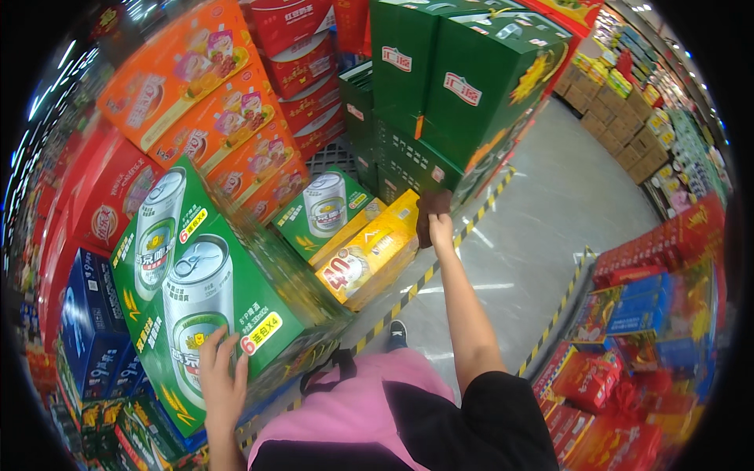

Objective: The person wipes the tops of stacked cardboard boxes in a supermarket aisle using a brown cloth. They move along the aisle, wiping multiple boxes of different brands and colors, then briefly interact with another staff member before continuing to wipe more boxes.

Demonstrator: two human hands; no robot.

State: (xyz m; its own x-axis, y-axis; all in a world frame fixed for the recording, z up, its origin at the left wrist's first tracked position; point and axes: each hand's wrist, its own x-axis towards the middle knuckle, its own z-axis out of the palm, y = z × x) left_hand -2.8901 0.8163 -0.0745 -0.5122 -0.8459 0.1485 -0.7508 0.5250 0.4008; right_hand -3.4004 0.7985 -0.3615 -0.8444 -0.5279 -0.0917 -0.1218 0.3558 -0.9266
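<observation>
My left hand (222, 368) lies with fingers apart on top of a tall stack of green beer cartons (203, 277), printed with large silver cans. It grips nothing. Further off, my right hand (440, 231) holds a dark brown cloth (435, 204), bunched up. The cloth is against or just beside the end of a yellow-orange carton (371, 250); contact is hard to tell. Behind that carton sits a lower green beer carton (327, 203). Tall green gift boxes (477, 94) with handles rise just beyond the cloth.
Orange drink cartons (194, 100) and red cartons (303, 65) are stacked behind. Blue boxes (94, 329) stand at left. Black-and-yellow tape (424, 279) edges the grey floor (559, 176). Red gift packs (589, 377) line the right side. My shoe (397, 334) is near the tape.
</observation>
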